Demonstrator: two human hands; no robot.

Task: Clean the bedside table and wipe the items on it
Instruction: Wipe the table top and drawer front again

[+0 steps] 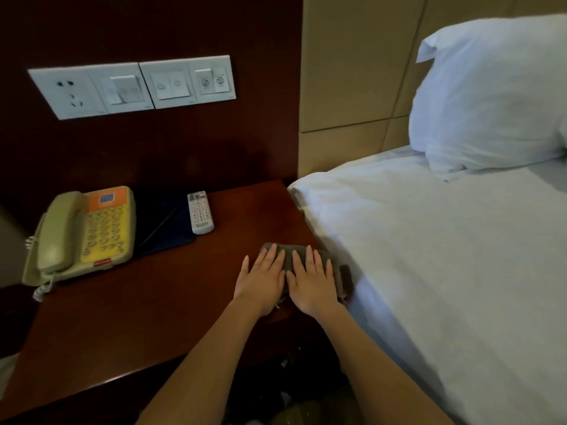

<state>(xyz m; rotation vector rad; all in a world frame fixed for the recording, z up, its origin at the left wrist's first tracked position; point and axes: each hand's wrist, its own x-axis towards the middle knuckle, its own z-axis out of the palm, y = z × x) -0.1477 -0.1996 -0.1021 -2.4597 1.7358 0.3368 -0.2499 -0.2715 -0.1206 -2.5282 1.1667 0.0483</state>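
Your beige-and-yellow corded telephone (82, 234) at nine o'clock on the dark wooden bedside table (129, 317), bare wood between, your left hand (264, 279) and right hand (313, 282) flat, fingers straight, pressing the folded grey-brown cloth (287, 256) at the three o'clock edge, beside white bedding (429, 256).

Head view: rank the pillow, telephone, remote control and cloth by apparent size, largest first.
1. pillow
2. telephone
3. cloth, largely covered by the left hand and right hand, so this rank is rough
4. remote control, smallest, though it lies farther from the camera than the cloth
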